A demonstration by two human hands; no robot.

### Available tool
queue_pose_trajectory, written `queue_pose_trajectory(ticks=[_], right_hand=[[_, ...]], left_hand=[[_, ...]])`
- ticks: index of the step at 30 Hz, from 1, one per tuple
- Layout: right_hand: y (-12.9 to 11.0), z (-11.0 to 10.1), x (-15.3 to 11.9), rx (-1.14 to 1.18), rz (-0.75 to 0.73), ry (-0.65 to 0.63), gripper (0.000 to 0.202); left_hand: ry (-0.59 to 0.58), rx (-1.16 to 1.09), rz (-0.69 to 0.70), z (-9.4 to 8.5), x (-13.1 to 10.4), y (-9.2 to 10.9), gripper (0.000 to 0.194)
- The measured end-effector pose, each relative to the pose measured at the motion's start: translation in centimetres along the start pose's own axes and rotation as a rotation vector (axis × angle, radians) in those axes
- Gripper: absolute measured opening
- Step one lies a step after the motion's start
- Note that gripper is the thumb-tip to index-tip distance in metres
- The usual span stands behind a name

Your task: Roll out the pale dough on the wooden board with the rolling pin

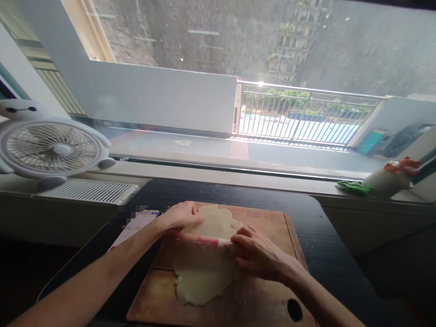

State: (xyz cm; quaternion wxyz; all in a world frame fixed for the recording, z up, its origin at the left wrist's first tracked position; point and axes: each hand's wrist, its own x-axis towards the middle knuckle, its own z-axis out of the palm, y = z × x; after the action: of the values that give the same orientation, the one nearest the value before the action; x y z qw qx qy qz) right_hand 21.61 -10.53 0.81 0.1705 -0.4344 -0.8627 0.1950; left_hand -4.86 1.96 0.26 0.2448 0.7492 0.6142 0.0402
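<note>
A thin, uneven sheet of dough (pixel 204 277) is spread on a wooden cutting board (pixel 153 295). Across it lies a rolling pin (pixel 207 240) with a red and white band, somewhat blurred. My right hand (pixel 257 253) is closed on the pin's right end, fingers curled. At the other end, my left hand (pixel 182 217) bends over the pin, its fingers curled near the dough's far left edge; the palm hides that end of the pin.
A dark table (pixel 327 254) carries the board, which has a round hole at its near right. A phone (pixel 136 227) lies left of the board. A white fan (pixel 57 147) stands left by the window. A green cloth (pixel 352 187) and a pale pot-like object (pixel 384 181) sit on the right sill.
</note>
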Motion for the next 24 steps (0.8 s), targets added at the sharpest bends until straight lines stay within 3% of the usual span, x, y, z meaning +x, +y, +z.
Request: queue_pose_trajectory(ticks=[5,11,15,21,24], right_hand=[[-0.2,1.5,-1.3,-0.124,0.062,0.071,0.022],[3.1,-0.8,-4.5,0.011,0.257,0.256,0.023],[5.4,-1.4,-4.7,-0.021,0.397,0.367,0.014],[6.1,-1.2,-3.9,-0.012,0.468,0.431,0.013],[6.5,-1.1,-4.0,0.026,0.511,0.451,0.012]], left_hand=[[-0.062,-0.185,0.136,0.0,0.2,1.2,0.042],[-0.261,-0.554,0.128,-0.3,-2.2,3.0,0.037],[-0.237,-0.673,0.197,-3.6,-3.6,4.5,0.035],[-0.117,-0.643,0.303,-11.5,-5.6,7.1,0.036],[-0.072,-0.558,0.403,-12.4,-7.0,8.0,0.03]])
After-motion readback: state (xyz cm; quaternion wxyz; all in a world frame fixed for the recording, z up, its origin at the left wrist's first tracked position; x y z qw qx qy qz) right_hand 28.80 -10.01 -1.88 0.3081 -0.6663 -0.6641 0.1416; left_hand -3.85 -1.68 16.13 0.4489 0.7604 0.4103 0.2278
